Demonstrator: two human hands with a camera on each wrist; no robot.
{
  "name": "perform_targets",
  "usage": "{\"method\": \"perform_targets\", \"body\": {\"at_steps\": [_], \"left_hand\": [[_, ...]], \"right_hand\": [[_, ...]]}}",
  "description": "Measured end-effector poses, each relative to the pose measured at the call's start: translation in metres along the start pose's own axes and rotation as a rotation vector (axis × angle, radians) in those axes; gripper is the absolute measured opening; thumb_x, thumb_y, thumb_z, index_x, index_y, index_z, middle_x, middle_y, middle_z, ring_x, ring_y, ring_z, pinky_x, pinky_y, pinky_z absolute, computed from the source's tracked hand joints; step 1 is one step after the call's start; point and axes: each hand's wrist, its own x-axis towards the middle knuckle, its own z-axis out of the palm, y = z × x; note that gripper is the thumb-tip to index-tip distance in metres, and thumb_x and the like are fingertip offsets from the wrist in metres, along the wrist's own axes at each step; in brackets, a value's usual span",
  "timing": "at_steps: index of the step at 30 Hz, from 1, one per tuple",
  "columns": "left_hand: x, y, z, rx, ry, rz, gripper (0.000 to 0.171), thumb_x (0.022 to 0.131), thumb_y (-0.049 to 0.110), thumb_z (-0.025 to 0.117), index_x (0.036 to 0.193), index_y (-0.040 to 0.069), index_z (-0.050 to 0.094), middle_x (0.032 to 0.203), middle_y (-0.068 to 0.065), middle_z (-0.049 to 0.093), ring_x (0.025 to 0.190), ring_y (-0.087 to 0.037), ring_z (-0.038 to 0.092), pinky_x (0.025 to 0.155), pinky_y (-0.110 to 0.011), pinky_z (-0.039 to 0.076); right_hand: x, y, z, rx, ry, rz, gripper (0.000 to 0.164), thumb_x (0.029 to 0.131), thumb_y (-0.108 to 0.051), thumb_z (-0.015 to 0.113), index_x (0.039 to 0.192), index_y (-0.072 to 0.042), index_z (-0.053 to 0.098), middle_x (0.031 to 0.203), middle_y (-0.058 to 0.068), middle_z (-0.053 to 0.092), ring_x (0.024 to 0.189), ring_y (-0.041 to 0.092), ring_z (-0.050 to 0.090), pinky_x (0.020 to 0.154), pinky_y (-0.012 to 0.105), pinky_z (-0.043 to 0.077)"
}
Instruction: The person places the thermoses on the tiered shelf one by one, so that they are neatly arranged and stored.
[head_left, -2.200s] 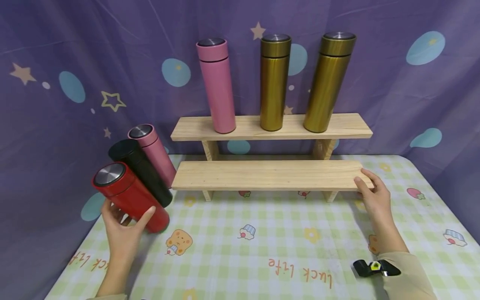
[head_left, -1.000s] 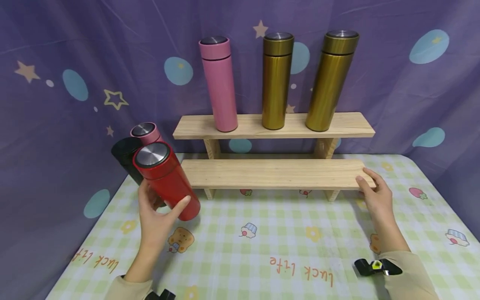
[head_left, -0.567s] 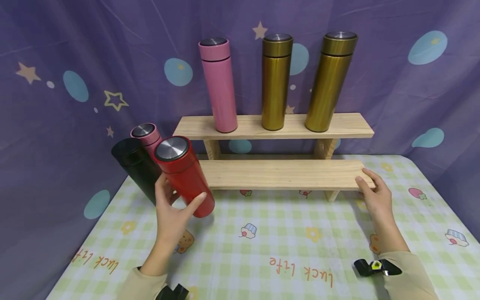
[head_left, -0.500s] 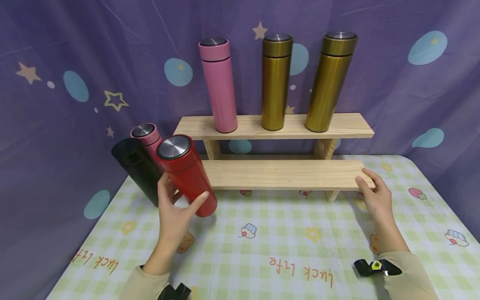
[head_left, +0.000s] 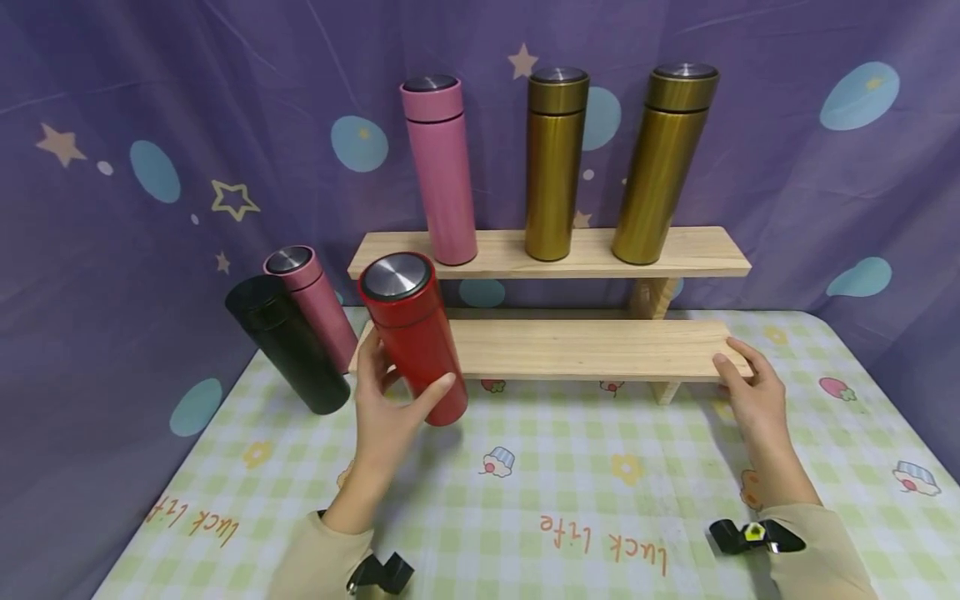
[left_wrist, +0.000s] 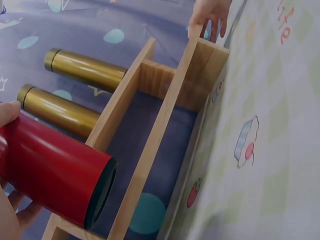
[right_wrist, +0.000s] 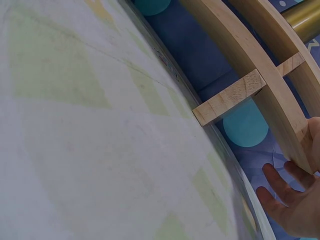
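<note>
Left hand curls round the red bottle, thumb and fingers only as far apart as the bottle is fat. Right hand pinches the right end of the low shelf, its other fingers loose underneath. Say 12 o'clock is the far side: the red bottle is at about 10 o'clock from the middle of the tablecloth, held up off it, before the left part of the low shelf. The black bottle is near it, at 9 o'clock. If the red bottle is too low, its bottom could bump the low shelf and make the gold bottles, up at 1 o'clock, wobble. It looks smooth, so a weak grip could let it slip. Its long way runs up and down: lid towards 11 o'clock, bottom towards 5. How much it truly leans, I cannot tell.
</note>
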Motion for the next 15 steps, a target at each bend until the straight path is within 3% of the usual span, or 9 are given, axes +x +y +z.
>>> {"method": "perform_targets", "body": {"at_steps": [15], "left_hand": [[0.002,0.001,0.035,-0.033,-0.102,0.018,0.084,0.077,0.006,0.082,0.149,0.015,0.039,0.132,-0.007,0.056,0.115,-0.021,0.052,0.091,-0.036,0.044]], "right_hand": [[0.000,0.000,0.000,0.026,0.004,-0.021,0.061,0.095,-0.046,0.061,0.150,-0.027,0.044,0.156,0.012,0.035,0.089,-0.001,0.051,0.075,0.009,0.048]]}}
